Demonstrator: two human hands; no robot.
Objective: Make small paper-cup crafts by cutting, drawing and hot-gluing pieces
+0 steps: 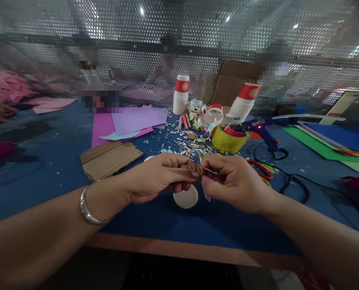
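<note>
My left hand [159,177] and my right hand [235,181] meet above the blue table [46,169], both pinched on a small brown piece of corrugated cardboard [194,167]. My right hand also pinches a thin metal pin or needle [208,170] against the piece. A bit of lilac paper [205,193] pokes out under my right fingers. A white paper disc [186,197] lies on the table just beneath the hands. A silver bangle [87,207] sits on my left wrist.
A corrugated cardboard sheet [108,159] lies left of the hands, purple paper sheets [131,121] behind it. Yellow tape roll [229,139], red-handled scissors [259,169], blue glue gun [265,131] with black cord, stacked paper cups [181,94], paper scraps and coloured sheets [327,143] surround.
</note>
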